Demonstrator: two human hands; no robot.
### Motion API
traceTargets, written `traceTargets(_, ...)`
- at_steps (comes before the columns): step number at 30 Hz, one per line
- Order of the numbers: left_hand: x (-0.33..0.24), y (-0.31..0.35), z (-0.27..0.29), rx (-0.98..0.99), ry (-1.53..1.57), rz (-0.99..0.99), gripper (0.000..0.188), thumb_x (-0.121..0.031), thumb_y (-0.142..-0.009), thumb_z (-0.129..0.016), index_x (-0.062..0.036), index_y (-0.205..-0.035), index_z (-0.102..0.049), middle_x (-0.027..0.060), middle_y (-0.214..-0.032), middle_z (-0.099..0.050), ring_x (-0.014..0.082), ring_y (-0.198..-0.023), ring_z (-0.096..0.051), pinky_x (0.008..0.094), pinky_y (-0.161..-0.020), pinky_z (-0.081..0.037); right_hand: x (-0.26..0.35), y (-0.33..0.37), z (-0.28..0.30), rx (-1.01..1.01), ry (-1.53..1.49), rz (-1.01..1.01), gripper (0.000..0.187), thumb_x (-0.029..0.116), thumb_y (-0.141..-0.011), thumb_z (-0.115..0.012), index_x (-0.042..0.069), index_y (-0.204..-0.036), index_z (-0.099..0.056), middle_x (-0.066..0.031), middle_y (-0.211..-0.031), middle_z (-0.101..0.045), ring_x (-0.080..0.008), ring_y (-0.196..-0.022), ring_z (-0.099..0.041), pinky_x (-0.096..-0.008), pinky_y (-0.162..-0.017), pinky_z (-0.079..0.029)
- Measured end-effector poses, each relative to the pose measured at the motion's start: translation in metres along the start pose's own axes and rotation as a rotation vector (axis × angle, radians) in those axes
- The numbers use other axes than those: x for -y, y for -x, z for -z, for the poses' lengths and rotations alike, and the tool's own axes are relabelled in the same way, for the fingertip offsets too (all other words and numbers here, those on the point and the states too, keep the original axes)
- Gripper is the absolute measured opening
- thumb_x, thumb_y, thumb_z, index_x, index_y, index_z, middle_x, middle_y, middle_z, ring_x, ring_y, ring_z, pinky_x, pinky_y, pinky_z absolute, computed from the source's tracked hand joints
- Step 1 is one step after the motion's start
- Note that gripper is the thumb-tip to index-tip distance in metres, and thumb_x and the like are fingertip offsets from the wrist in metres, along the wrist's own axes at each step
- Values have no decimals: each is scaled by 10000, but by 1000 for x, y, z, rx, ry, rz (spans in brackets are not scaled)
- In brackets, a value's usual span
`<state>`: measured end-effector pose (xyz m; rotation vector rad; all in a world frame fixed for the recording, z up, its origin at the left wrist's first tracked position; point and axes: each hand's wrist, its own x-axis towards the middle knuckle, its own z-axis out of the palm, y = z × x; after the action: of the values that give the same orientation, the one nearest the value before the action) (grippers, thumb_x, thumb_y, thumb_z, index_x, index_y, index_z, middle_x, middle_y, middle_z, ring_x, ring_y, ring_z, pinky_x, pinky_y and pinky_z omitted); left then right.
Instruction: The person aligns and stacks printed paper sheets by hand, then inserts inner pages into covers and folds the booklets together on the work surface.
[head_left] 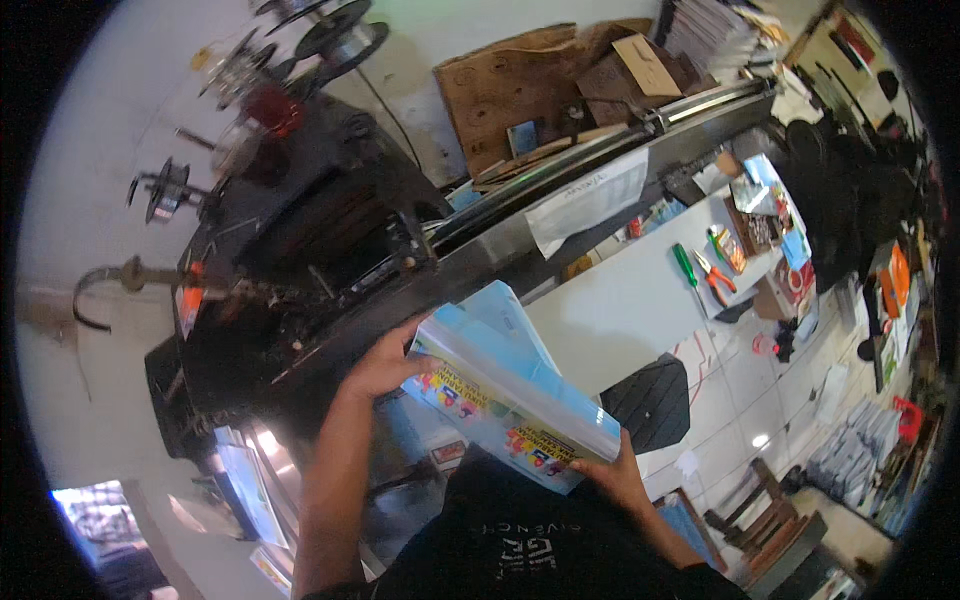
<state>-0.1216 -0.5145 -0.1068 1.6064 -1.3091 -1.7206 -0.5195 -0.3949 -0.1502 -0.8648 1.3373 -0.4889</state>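
- Pale walls (420, 90) and a floor of white tiles (720, 410) surround this workplace; along the wall stands a big black machine (340, 210) with a long metal rail (700, 107).
- Beside the machine extends a white tabletop (610, 325), on which several small things lie toward its right end.
- Both hands carry one thick printed bundle (510, 385), light blue, with colourful figures and yellow parts on the side toward the person.
- Its place is in front of the person's black shirt (520, 535), and in the view it covers the left end of the tabletop; it is tilted, with its right end lower in the view.
- Left hand (385, 362) grasps the left end of the bundle, with the fingers bent around this end.
- Right hand (610, 474) grasps the opposite end, near the lower corner, the thumb lying on the printed side.
- At the far side of the bundle, a light-blue sheet (512, 312) sticks out; I cannot tell if it is part of the bundle.
- Near the right end of the tabletop lie a screwdriver (685, 262) with green handle and, just beside it, pliers (717, 280) with orange handles.
- Close to the near edge of the tabletop is a black quilted seat (655, 402).
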Motion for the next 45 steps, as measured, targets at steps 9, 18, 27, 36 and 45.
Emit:
traceTargets(9, -22, -48, -5, 174, -89, 58, 752, -77, -807, -746, -6, -1474, -406, 109, -1390, -545, 197, -1268, -499, 343, -1091, -377, -50, 11, -32, -14, -266, -54, 812, 177, -787, -839, -38, -1394, -344, -190, -1298, -568, -258, -1215, -549, -396, -1032, -450)
traceTargets(18, 62, 23, -4, 45, 197, 156, 861, -42, -777, -765, -23, -1518, -327, 119, -1370, -559, 215, -1268, -511, 347, -1069, -401, 4, 6, -19, -200, -392, 57, 644, 105, -769, -814, -29, -1317, -503, -132, -1195, -642, -231, -1108, -607, -369, -989, -465)
traceTargets(27, 168, 104, -147, -60, 537, 290, 1001, -170, -754, -851, 38, -1511, -231, 211, -1406, -482, 281, -1326, -456, 406, -1101, -377, 221, -152, -22, 473, 652, 94, 639, 207, -752, -807, -14, -1312, -592, -126, -1158, -683, -192, -1019, -639, -326, -897, -509)
traceTargets(36, 135, 101, -235, 13, 633, 144, 878, -468, -904, -685, 91, -1463, -302, 238, -1451, -464, 295, -1341, -450, 374, -1140, -325, 237, -254, -147, 985, 1201, -30, 602, 276, -755, -822, 55, -1283, -634, -78, -1071, -718, -163, -969, -651, -313, -858, -514)
traceTargets(45, 128, 88, -248, -128, 960, 268, 845, -497, -871, -711, 79, -1417, -421, 207, -1375, -543, 265, -1256, -517, 363, -1081, -376, 209, -284, -164, 1031, 1280, 152, 615, 188, -795, -790, 43, -1352, -574, -74, -1132, -699, -143, -994, -640, -313, -890, -511)
